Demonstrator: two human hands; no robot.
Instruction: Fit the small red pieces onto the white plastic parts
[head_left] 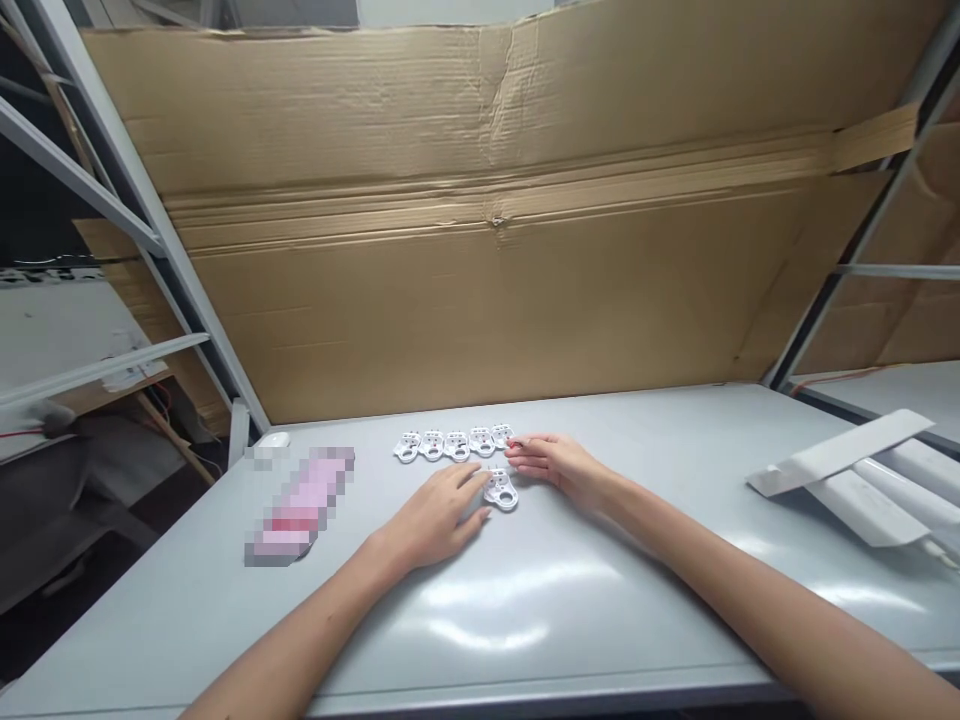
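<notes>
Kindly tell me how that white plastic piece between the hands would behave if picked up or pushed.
The white plastic piece looks thin and flat, so probably light and unlikely to roll. On the glossy table it may slide easily. The narrow rim around its hole might be fragile.

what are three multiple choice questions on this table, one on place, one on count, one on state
1. Where does the loose white plastic piece lie?
A) in front of the row of similar pieces
B) on the cardboard sheet
C) on the white tubes

2. How many pieces stand in the row?
A) three
B) five
C) eight

3. How is the left hand?
A) clenched round a tube
B) raised high above the row
C) open, low over the table

1 A: it lies nearer the person than the row.
2 B: five sit side by side.
3 C: its fingers are extended, gripping nothing visible.
</notes>
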